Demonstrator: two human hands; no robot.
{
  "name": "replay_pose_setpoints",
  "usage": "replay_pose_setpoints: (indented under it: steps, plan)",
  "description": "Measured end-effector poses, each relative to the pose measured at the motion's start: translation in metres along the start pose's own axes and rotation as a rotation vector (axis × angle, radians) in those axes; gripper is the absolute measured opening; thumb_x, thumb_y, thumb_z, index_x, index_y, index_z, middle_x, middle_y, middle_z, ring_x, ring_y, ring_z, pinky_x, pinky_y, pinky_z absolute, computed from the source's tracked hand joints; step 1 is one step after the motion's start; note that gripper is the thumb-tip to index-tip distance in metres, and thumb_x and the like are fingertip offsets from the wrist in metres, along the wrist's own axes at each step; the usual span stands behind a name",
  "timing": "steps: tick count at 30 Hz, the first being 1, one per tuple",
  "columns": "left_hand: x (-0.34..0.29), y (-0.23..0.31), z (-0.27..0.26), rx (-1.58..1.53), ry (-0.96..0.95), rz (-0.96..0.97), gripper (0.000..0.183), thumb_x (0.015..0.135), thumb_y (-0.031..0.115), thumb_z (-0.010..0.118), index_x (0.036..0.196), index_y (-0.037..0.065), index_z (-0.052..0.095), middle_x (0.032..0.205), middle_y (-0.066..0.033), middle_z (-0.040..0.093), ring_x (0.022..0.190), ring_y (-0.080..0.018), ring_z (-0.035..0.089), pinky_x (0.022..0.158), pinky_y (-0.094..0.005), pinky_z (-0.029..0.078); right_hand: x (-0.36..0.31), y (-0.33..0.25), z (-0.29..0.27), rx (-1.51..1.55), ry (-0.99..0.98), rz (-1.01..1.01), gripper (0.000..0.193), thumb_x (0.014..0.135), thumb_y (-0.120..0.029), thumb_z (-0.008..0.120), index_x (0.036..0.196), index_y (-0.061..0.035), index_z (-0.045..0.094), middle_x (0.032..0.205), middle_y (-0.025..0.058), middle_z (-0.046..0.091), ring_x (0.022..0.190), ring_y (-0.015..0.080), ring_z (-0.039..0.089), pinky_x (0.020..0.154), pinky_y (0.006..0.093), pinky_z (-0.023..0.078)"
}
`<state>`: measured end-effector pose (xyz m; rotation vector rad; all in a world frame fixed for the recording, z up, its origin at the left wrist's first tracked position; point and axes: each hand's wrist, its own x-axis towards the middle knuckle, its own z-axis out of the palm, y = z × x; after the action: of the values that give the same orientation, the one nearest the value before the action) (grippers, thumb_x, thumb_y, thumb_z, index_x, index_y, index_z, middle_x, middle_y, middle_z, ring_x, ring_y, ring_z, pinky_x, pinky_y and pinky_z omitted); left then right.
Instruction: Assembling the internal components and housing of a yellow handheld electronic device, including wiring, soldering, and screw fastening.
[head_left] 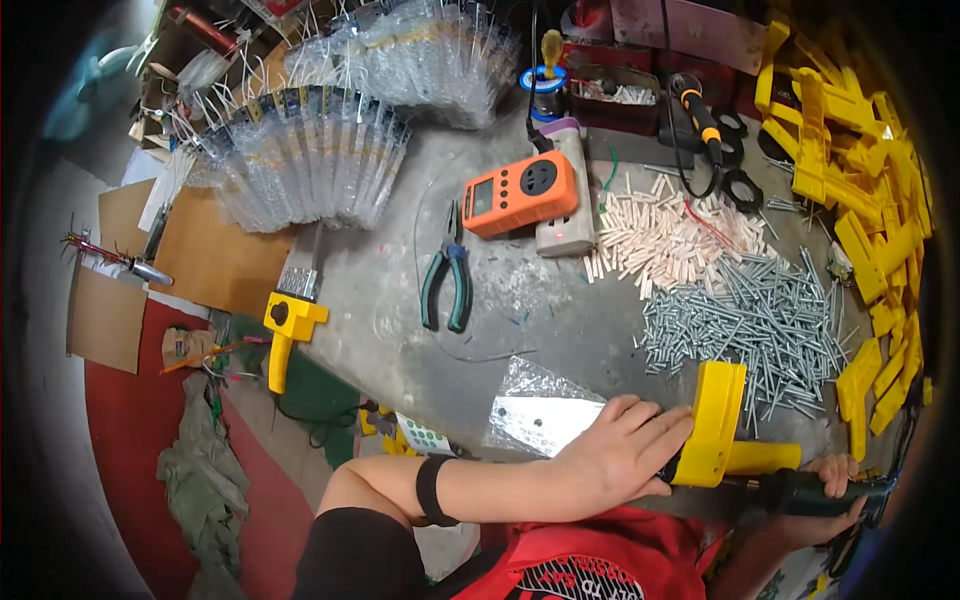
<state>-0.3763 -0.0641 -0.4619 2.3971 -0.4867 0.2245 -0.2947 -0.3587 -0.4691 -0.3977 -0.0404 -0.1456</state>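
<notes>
My left hand [625, 450] is closed on a yellow plastic handle piece [717, 420] at the near right edge of the table. My right hand [832, 478] wraps round a dark, cylindrical electric screwdriver [800, 494], lying sideways with its front end toward the yellow piece. Whether its tip touches a screw is hidden. Beside my left hand lies a white plate in clear plastic wrap [545, 420]. Beyond my hands are a heap of long silver screws [745, 320] and a pile of small pale sleeves [670, 228].
Yellow plastic parts [860, 160] are piled at the right. Mid-table are pliers [448, 275], an orange meter-like box [520, 195] and a power strip [567, 235]. Bubble-wrapped pieces [300, 160] stand far left, near a yellow-handled metal strip [295, 318]. A soldering iron [700, 118] lies at the back.
</notes>
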Motion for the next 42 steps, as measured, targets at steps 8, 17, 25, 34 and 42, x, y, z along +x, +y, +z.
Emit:
replay_pose_setpoints:
  steps: [8,17,25,34,42]
  plan:
    - [0.012,-0.004,-0.006,-0.022,-0.095,-0.029,0.08,0.067,0.027,0.081,0.131,-0.003,0.046,0.134,-0.0193,0.052,0.113,-0.0341,0.051,0.098,-0.0471,0.039,-0.006,0.013,0.017,0.074,0.05,0.021,0.032,0.092,-0.035,0.058,0.1,-0.0078,0.042,0.071,0.0002,0.04,0.065,0.0129,0.043,0.068,0.0276,0.042]
    - [0.012,-0.003,-0.019,0.036,-0.075,0.036,0.085,0.062,0.029,0.086,0.133,0.0,0.049,0.127,-0.0178,0.058,0.108,-0.036,0.057,0.095,-0.0472,0.043,-0.009,-0.008,0.048,-0.394,0.371,-0.056,0.049,0.096,-0.047,0.048,0.122,-0.0062,0.05,0.075,0.0015,0.047,0.067,0.0135,0.047,0.072,0.0295,0.042]
    - [0.008,-0.006,-0.027,0.158,-0.208,0.029,0.087,0.065,0.03,0.085,0.137,0.001,0.046,0.121,-0.0167,0.057,0.107,-0.0342,0.057,0.094,-0.0462,0.043,0.066,-0.212,-0.034,-1.312,0.321,-0.267,0.06,0.094,-0.012,0.059,0.149,-0.0024,0.036,0.144,0.0166,0.046,0.131,0.0258,0.047,0.11,0.0348,0.035]
    - [0.057,-0.026,-0.099,-0.623,-0.891,-0.063,0.06,0.092,0.036,0.066,0.135,-0.002,0.047,0.098,-0.0214,0.064,0.089,-0.039,0.063,0.079,-0.0426,0.05,0.063,-0.123,-0.001,-2.059,-0.005,-0.483,0.035,0.09,-0.001,0.059,0.126,-0.0013,0.061,0.126,0.0106,0.062,0.114,0.0218,0.058,0.101,0.0333,0.042]
    - [0.073,-0.044,-0.103,0.126,-0.193,-0.091,0.014,0.084,0.016,0.067,0.087,0.003,0.066,0.077,-0.0182,0.065,0.075,-0.036,0.065,0.066,-0.0431,0.052,0.145,0.108,0.117,-1.782,-1.353,-0.272,0.013,0.08,-0.004,0.066,0.092,-0.0025,0.067,0.09,0.0137,0.065,0.087,0.0352,0.063,0.076,0.0408,0.051]
